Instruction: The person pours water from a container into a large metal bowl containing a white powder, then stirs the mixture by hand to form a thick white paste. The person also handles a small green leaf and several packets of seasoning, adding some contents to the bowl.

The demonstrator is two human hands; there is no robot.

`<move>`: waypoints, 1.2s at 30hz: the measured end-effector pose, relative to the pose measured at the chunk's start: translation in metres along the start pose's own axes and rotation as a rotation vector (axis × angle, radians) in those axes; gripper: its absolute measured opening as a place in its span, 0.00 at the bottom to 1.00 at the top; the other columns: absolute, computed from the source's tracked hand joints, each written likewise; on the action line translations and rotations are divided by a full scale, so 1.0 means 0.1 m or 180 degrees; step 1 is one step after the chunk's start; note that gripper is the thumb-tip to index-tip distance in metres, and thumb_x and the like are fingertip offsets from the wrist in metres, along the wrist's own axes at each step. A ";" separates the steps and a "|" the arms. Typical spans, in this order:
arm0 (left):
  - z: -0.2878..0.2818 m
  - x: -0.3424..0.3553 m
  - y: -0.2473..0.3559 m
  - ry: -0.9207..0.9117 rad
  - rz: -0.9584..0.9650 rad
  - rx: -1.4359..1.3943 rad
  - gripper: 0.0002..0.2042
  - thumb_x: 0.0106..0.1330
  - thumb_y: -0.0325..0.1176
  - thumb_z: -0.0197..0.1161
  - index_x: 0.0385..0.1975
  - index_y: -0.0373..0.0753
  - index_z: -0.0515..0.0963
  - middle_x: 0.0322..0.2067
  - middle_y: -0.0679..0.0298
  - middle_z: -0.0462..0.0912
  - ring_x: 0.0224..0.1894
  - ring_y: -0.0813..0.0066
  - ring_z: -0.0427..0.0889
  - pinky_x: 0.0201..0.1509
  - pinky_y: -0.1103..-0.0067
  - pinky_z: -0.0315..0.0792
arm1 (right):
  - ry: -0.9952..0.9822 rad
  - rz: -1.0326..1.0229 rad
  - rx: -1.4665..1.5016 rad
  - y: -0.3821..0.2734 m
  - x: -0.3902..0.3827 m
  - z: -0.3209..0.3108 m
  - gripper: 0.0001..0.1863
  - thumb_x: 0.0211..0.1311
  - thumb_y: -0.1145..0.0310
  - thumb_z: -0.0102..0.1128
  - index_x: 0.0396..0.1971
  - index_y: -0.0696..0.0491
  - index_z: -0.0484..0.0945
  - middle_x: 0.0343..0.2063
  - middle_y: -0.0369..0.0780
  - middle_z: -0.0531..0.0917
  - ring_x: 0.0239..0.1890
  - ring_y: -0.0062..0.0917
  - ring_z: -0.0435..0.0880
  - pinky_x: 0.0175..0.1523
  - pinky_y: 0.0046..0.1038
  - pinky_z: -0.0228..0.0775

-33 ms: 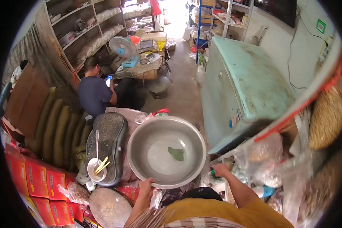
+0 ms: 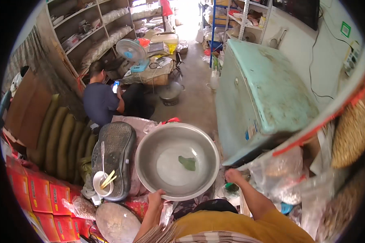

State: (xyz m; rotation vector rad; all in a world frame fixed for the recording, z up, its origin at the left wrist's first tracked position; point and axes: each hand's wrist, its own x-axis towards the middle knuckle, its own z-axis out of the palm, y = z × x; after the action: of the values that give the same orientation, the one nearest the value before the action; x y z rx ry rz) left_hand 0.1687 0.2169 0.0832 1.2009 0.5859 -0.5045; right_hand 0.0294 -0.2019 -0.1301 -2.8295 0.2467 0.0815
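A large round metal basin (image 2: 152, 139) sits in front of me, with one green leaf (image 2: 187, 163) lying on its inner bottom. At the basin's near rim, my left hand (image 2: 155, 197) is closed on the edge. Right of the basin, my right hand (image 2: 235, 176) has its fingers curled in; whether anything is inside them is hidden. Just below that hand shows a small green thing (image 2: 230, 187), too unclear to name, among clear plastic bags (image 2: 280, 162).
Left of the basin, a dark board-like device (image 2: 117, 139) carries a white cup (image 2: 103, 183) with a spoon and yellowish sticks. Red boxes (image 2: 40, 194) stack at lower left. A seated person (image 2: 99, 99) holds a phone. A pale green chest freezer (image 2: 267, 85) stands at right.
My right hand has lifted slightly away from the small green thing. My left hand stays on the basin's rim, and the leaf lies as before.
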 end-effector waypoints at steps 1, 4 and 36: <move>-0.02 0.15 0.12 0.0166 0.0040 0.0042 0.13 0.43 0.18 0.52 0.31 0.21 0.66 0.24 0.51 0.73 0.21 0.56 0.76 0.18 0.65 0.76 | -0.0175 0.0742 0.1441 -0.39 0.49 -0.17 0.10 0.47 0.64 0.51 0.19 0.54 0.74 0.20 0.43 0.78 0.23 0.35 0.77 0.26 0.35 0.69; 0.32 0.73 0.36 0.0397 -0.0049 -0.0136 0.11 0.43 0.18 0.53 0.29 0.23 0.68 0.24 0.53 0.72 0.18 0.62 0.74 0.17 0.69 0.76 | 0.0043 0.0574 0.1366 -0.78 1.76 -1.00 0.08 0.46 0.68 0.54 0.28 0.51 0.77 0.24 0.41 0.80 0.27 0.31 0.80 0.34 0.32 0.71; 6.41 8.08 3.02 0.0351 -0.0601 0.0621 0.20 0.45 0.18 0.52 0.42 0.21 0.61 0.32 0.47 0.73 0.28 0.53 0.78 0.24 0.63 0.78 | -0.0148 0.2489 0.1471 3.12 10.53 -1.97 0.19 0.45 0.70 0.49 0.41 0.54 0.73 0.43 0.50 0.74 0.48 0.41 0.71 0.51 0.35 0.63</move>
State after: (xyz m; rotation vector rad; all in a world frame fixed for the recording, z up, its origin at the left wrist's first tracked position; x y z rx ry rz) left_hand 1.0660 -0.3535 -0.0772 1.3718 0.7624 -0.6701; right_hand 1.0157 -0.7230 -0.1179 -2.1240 1.1731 0.2203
